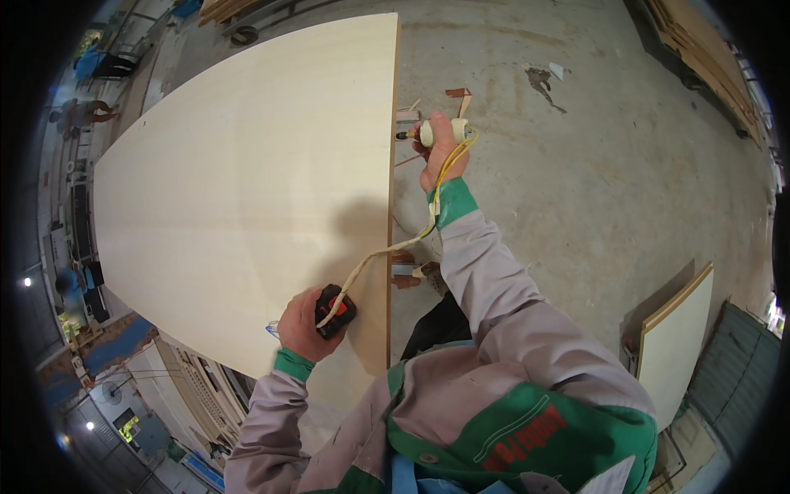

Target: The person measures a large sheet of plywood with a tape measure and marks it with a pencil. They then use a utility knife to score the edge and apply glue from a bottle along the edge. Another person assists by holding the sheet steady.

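A large pale wooden panel (pixel 247 165) lies flat in front of me, its long straight edge on the right. My left hand (pixel 300 323) is closed round a black and red battery pack (pixel 337 311) over the panel's near end. From the pack a tape-wrapped cable (pixel 378 253) runs across the edge to yellow wires (pixel 453 161) along my right wrist. Just beyond the edge, my right hand (pixel 441 152) grips a small cream-coloured drill (pixel 444 132) with a dark chuck (pixel 406 136) pointing left at the panel's side. Part of its body is hidden by my fingers.
Below the panel's edge, supports (pixel 403 270) partly show. Bare concrete floor (pixel 559 165) spreads to the right, with a dark patch (pixel 539 80) on it. A smaller board (pixel 676 346) leans at the lower right. Stacked sheets (pixel 708 58) stand at the upper right. Another person (pixel 82 115) is at the far left.
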